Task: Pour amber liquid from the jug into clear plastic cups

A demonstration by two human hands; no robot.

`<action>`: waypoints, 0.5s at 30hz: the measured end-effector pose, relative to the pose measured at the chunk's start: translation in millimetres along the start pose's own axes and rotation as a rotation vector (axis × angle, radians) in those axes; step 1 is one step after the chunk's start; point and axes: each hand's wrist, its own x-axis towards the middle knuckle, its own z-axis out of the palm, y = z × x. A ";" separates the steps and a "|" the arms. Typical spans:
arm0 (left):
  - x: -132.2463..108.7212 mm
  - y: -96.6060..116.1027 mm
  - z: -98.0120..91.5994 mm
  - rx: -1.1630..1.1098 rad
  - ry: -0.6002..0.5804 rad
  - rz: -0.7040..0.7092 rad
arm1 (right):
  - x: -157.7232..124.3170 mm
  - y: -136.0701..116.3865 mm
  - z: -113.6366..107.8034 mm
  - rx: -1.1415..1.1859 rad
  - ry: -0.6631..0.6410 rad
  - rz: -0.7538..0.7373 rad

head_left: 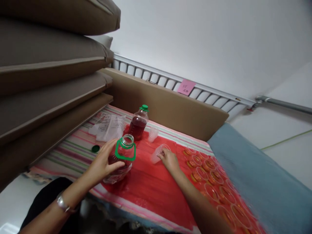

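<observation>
The left hand (110, 158) grips an uncapped bottle (120, 174) — green-capped bottle (138, 125) at its one o'clock; the right hand (170, 160) pinches a clear cup (156, 156).

1 head camera looks forward and down on nearby hands (109, 158) (170, 160).

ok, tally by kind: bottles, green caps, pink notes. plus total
Bottles: 2 (front bottle at the left hand, rear bottle)
Green caps: 2 (fitted cap on the rear bottle, loose cap)
Pink notes: 1 (pink note)
Total: 5
</observation>
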 end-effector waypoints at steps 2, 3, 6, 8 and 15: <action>0.2 2.0 -0.8 -0.004 -0.008 -0.007 | -6.6 -6.9 -1.6 0.013 0.017 -0.017; 0.3 2.7 -1.2 -0.008 -0.011 -0.007 | -7.7 -9.4 -3.6 0.019 0.024 -0.023; 0.2 3.9 -2.0 -0.021 -0.005 0.009 | -5.6 -13.7 -12.4 0.035 0.035 -0.035; 0.2 3.6 -1.8 -0.026 0.003 0.017 | -2.0 -14.0 -18.0 0.051 0.045 -0.028; 1.6 -1.7 1.5 -0.031 0.033 0.014 | 2.5 -9.6 -27.0 0.106 0.084 0.040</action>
